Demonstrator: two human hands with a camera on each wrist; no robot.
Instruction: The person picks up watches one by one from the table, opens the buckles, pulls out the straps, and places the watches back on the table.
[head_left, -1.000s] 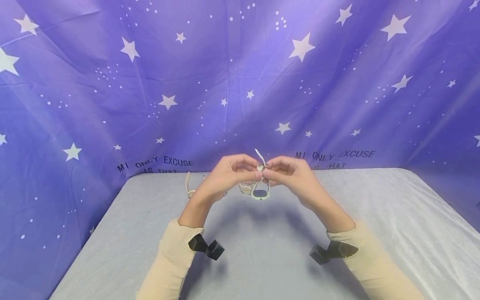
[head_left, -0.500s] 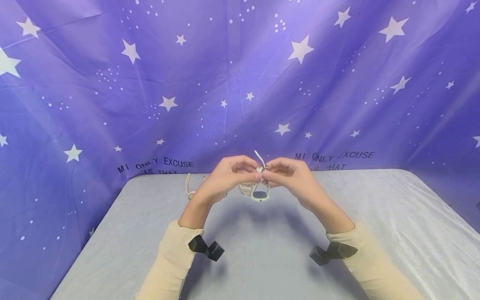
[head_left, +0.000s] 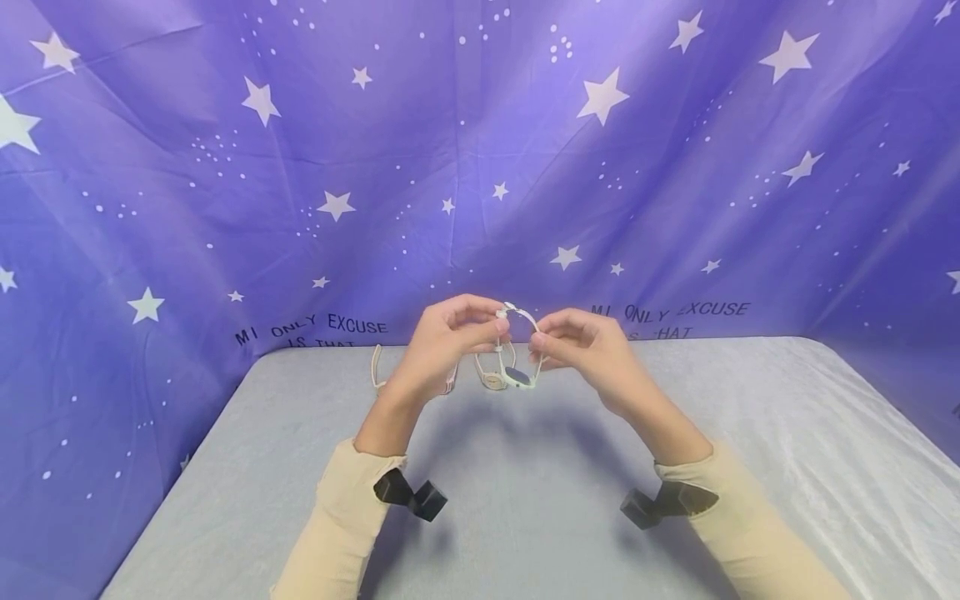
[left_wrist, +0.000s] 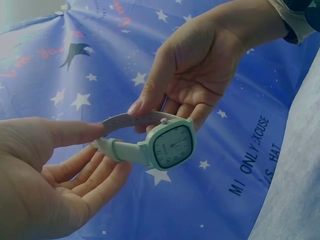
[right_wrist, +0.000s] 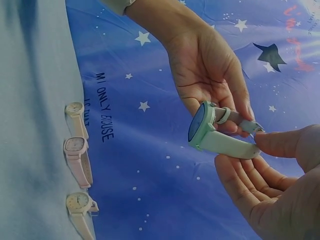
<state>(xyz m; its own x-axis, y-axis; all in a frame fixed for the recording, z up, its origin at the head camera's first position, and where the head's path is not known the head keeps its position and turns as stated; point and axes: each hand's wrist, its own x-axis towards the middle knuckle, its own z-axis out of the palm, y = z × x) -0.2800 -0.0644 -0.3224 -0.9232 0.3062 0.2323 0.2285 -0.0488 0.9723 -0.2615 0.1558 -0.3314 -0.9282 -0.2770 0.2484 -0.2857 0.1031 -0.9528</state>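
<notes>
A pale green wristwatch [head_left: 519, 377] with a squarish case is held up between both hands over the far part of the table. My left hand [head_left: 435, 346] pinches the buckle end of its strap between thumb and fingers. With thumb and fingertips, my right hand [head_left: 588, 343] pinches the holed strap [left_wrist: 122, 121] on the other side. The strap is curved into a loop, and in the left wrist view the watch face [left_wrist: 173, 145] shows its dial. Whether the buckle is fastened cannot be told.
Three more watches stand on the grey cloth-covered table [head_left: 517, 517] near its far edge: a cream one [right_wrist: 75, 109], a pink one [right_wrist: 76, 145] and a pale yellow one [right_wrist: 79, 201]. A purple star-patterned curtain [head_left: 465, 150] hangs behind.
My hands have drawn apart, the left moving left and slightly up. The green watch has turned, and its loose strap end, which pointed up, now curves over toward the left hand.
</notes>
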